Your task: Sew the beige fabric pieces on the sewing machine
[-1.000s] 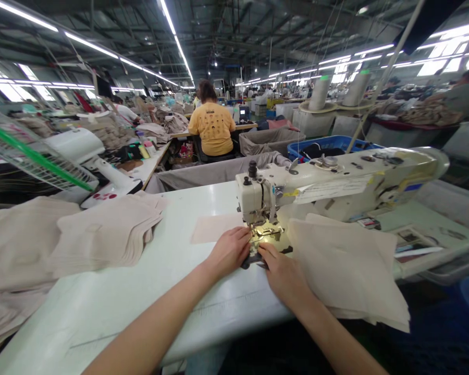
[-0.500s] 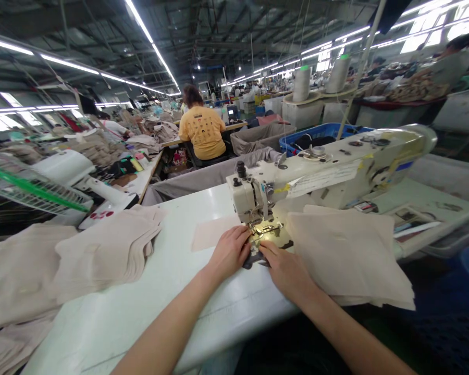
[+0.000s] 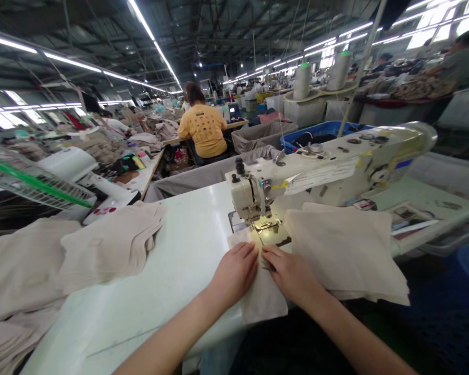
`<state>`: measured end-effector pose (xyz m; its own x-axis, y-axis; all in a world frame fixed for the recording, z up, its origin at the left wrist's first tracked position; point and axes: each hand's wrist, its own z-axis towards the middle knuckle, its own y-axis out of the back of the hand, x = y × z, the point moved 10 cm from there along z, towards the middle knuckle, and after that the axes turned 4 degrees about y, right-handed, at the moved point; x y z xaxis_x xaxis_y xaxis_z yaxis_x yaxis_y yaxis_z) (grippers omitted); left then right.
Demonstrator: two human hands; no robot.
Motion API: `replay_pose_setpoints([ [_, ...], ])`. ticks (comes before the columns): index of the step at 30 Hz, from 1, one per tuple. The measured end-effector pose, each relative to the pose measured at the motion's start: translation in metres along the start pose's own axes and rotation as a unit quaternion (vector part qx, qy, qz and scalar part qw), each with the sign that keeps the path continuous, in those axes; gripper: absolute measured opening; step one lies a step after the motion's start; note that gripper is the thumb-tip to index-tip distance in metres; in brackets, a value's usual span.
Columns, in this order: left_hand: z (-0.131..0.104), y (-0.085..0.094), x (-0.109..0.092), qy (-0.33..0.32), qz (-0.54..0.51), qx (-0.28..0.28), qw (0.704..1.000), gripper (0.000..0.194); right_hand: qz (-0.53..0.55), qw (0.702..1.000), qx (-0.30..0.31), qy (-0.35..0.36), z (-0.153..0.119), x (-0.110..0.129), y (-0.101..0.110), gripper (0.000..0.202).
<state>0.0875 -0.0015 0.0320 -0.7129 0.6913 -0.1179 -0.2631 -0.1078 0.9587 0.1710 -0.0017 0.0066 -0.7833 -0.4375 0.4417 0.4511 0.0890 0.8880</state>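
A small beige fabric piece (image 3: 263,302) lies lengthwise in front of the sewing machine (image 3: 254,195), its far end near the lit needle area and its near end by the table's front edge. My left hand (image 3: 236,268) presses on its left side, fingers held together. From the right, my right hand (image 3: 293,273) grips its edge with closed fingertips close to the left ones. A small dark metal part shows under my right fingers; I cannot tell what it is. The fabric under both palms is hidden.
Beige fabric stacks lie on the left (image 3: 101,245) and right (image 3: 344,250) of the pale table (image 3: 187,229). A white fan-like device (image 3: 113,190) stands behind the left stack. Beyond are a blue basket (image 3: 328,127), thread cones (image 3: 301,80) and a seated person in yellow (image 3: 205,130).
The fabric piece that lay left of and behind the needle is now turned lengthwise in front of it. Both hands have drawn slightly back toward me.
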Motion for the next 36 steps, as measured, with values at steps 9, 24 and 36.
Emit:
replay_pose_setpoints([
  [9,-0.013,0.0,-0.002,-0.035,-0.003,-0.018,0.999,0.032,-0.034,0.999,0.011,0.033,-0.006,0.006,-0.009,0.04],
  [24,0.029,0.002,0.045,-0.014,-0.011,-0.003,1.0,0.022,-0.033,0.999,0.026,-0.008,0.048,-0.007,0.006,0.031],
  [36,0.016,0.002,0.038,-0.004,-0.017,-0.033,0.999,0.023,-0.048,0.995,-0.02,-0.082,-0.001,-0.017,0.019,0.023],
])
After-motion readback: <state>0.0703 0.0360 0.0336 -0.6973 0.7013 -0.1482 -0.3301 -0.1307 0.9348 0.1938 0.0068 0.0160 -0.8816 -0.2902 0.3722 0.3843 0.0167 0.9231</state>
